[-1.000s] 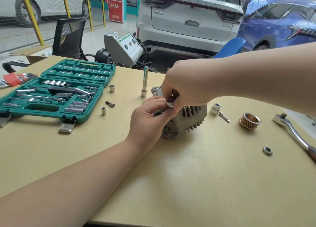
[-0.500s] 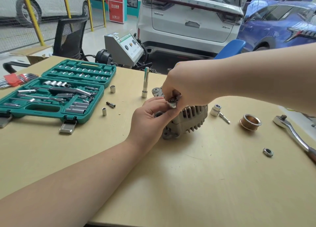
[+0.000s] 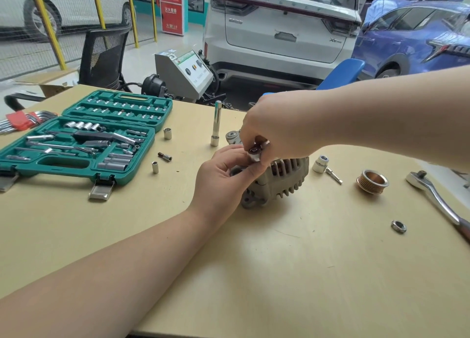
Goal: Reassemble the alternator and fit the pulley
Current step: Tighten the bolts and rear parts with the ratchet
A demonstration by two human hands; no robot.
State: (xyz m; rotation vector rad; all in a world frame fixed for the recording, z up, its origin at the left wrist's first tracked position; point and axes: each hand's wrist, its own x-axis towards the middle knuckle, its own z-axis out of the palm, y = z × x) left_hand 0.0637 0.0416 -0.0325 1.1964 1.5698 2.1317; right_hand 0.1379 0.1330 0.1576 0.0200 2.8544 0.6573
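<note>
Slippage is the risk: both hands, left (image 3: 221,174) and right (image 3: 274,131), pinch a small silver socket (image 3: 254,155) atop the grey finned alternator (image 3: 277,182) mid-desk (image 3: 279,274), which could tip or drop it.

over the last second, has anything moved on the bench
Almost nothing. Both hands stay at the alternator: the right hand keeps pinching a small socket on top, the left hand steadying it. The pulley, nut and ratchet lie untouched.
</note>
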